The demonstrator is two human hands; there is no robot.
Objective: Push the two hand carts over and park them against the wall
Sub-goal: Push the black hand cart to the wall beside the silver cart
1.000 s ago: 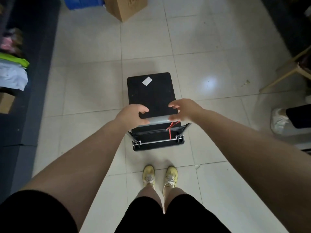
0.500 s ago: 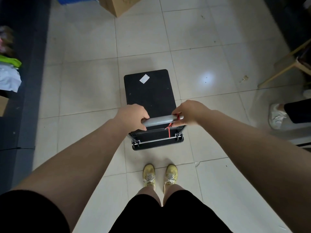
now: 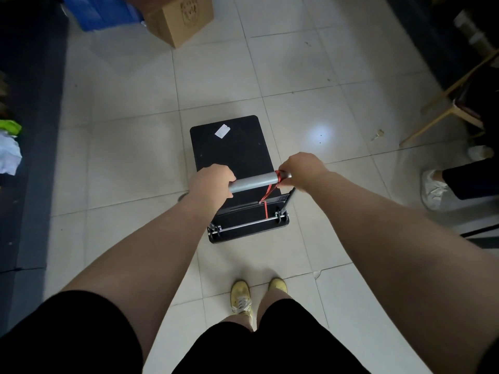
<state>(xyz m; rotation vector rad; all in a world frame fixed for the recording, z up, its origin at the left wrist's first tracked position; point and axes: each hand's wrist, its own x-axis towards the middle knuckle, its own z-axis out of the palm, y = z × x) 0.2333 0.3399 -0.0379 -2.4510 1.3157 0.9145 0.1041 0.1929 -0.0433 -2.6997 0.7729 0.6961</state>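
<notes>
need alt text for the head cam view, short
Seen from above, a person's left hand and right hand grip the grey handle of a black hand cart on a pale tiled floor. A cardboard box sits ahead, and the person's yellow shoes show below.

The hand cart [image 3: 229, 149] had a black deck bearing a white label [image 3: 222, 130], a grey handle [image 3: 253, 183] and a red cord [image 3: 266, 203], on pale cream floor tiles [image 3: 129, 163] near a brown cardboard box [image 3: 179, 18], a blue crate [image 3: 101, 12] and yellow shoes [image 3: 240, 296].
</notes>
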